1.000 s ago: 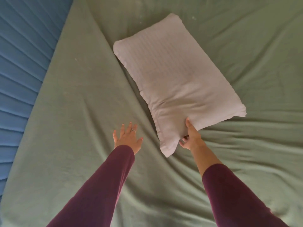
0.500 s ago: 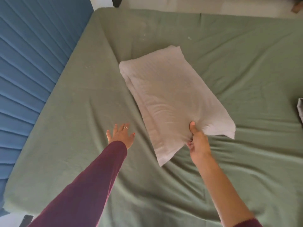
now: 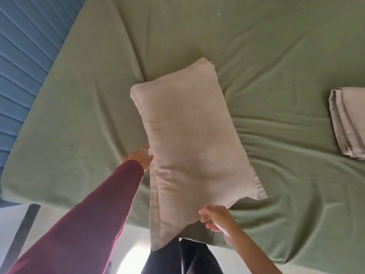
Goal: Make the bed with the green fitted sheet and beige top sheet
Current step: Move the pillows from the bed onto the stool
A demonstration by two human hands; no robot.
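Green fitted sheet: on, wrinkled; beige top sheet: folded, 3 o'clock, unspread; pillow: right hand pinching its near edge; left hand spread beside it.

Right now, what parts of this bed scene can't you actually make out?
Head view only:
- Left hand: its fingertips lie behind the pillow, so contact is unclear.
- Right hand: blurred; its grip on the pillow's lower edge looks like a pinch.
- Folded beige sheet: cut off by the right edge.
- Green fitted sheet: the far side runs past the top edge.
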